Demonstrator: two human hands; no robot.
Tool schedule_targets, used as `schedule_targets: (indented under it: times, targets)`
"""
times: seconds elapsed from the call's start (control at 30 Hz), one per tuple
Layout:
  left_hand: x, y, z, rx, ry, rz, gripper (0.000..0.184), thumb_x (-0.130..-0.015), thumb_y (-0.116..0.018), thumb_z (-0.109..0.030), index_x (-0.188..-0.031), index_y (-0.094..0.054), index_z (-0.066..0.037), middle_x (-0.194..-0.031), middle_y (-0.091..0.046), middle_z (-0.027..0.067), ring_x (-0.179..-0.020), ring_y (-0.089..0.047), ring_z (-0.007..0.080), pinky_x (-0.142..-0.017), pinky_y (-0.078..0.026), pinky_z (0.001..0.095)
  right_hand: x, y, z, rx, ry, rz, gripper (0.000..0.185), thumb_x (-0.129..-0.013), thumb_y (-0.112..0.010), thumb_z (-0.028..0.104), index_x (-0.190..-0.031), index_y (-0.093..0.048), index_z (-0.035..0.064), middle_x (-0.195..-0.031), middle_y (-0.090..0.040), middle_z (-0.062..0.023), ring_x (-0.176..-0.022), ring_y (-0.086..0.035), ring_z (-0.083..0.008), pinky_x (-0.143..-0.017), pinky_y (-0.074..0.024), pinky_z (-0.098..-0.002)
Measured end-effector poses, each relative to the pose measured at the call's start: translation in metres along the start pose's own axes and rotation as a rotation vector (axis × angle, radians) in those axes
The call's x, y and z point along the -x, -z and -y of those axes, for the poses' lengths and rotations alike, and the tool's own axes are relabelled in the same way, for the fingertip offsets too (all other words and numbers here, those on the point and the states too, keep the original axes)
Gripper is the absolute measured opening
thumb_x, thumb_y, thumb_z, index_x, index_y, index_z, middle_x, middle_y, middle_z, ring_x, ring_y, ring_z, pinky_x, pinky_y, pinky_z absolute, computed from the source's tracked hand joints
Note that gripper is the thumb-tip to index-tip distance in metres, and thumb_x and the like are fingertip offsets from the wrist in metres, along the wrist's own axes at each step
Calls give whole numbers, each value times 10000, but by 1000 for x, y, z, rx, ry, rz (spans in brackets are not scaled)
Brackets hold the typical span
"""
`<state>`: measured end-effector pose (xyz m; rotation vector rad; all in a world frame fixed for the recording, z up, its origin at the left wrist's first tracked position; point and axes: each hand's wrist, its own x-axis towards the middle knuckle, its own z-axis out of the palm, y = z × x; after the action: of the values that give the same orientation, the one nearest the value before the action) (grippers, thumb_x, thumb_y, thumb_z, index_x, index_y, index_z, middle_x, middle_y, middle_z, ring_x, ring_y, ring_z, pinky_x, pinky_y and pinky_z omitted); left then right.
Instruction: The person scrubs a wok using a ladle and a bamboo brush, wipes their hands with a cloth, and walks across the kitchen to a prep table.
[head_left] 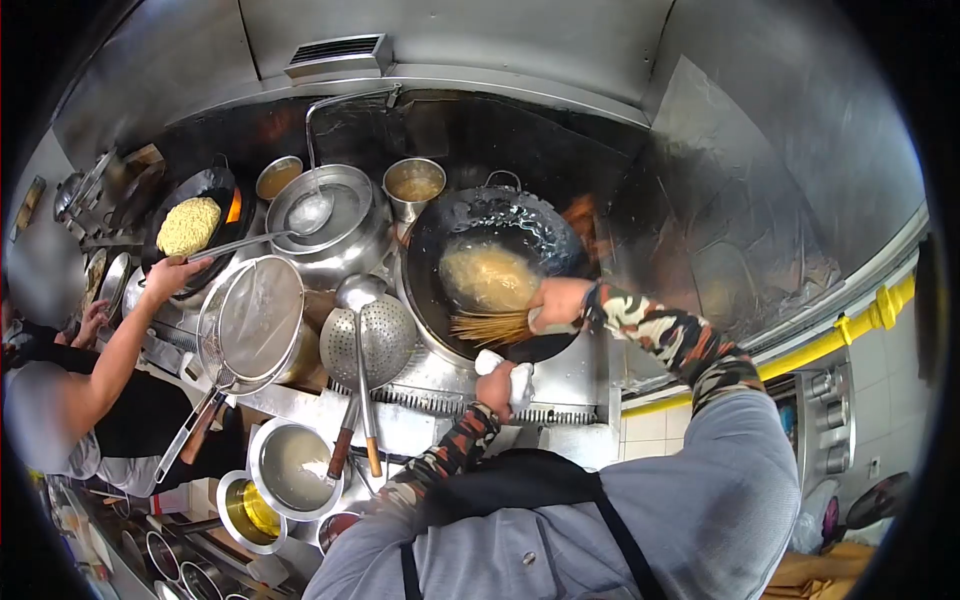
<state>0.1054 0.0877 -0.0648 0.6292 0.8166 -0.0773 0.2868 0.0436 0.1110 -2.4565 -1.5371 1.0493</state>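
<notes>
My right hand (558, 304) is closed around a bamboo wok brush (488, 328), its bristles splayed inside a large black wok (425, 245). Cloudy brownish liquid (490, 275) pools at the bottom of the wok, and wet streaks shine on its far wall. At the wok's near edge, my left hand (493, 388) grips a folded white cloth (520, 386). Whether the cloth wraps the wok's rim or a handle there is hidden. Orange flame (582, 222) shows beside the wok's right side.
A co-worker's hand (172, 278) on the left holds a long ladle (310, 212) over a steel pot (375, 225). Noodles (188, 226) lie in another wok. A strainer (250, 320) and perforated skimmer (370, 345) rest left of me. A yellow pipe (885, 307) runs along the right.
</notes>
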Motion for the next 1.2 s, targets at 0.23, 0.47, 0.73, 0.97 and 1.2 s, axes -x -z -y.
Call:
schedule_targets:
  times: [0.23,0.47,0.73,0.97,1.2]
  targets:
    - [21,-4,-2,-644,-392,-88,250,-813,-604,-172,-1032,-639,-54,-960,-681,172,-865,-675,279,-726,-530,384,-119,6,19,-472,-238,-460,332,-801,-577,292,-924,-691,6,-831,-675,-214,-771,-680,-309,-633,-560,-401]
    - [13,-20,-2,107,-159,-183,347,-809,-637,-293,-885,-653,45,-777,-645,107,-668,-637,232,-586,-491,389,5,-2,-26,119,-72,71,296,-746,-648,297,-934,-680,71,-744,-645,-123,-630,-644,-172,-478,-537,-344]
    - [-39,10,11,-525,-474,-593,519,-730,-643,-367,-824,-620,142,-816,-650,292,-780,-628,397,-731,-467,457,-118,1,-52,233,-144,-379,415,-707,-688,358,-950,-707,22,-880,-694,-170,-788,-655,-359,-724,-517,-413]
    - [58,25,-49,-394,-626,-431,338,-755,-634,-211,-812,-639,122,-778,-658,126,-681,-576,218,-644,-457,378,107,-16,18,169,-190,-275,397,-683,-692,362,-1000,-725,126,-917,-692,-166,-854,-658,-352,-777,-522,-431]
    - [101,46,-64,-559,-640,-428,231,-766,-607,-157,-839,-656,57,-780,-646,78,-652,-598,191,-609,-458,343,158,8,-52,249,-544,-537,316,-630,-755,264,-833,-727,23,-797,-699,-181,-771,-699,-326,-686,-568,-372]
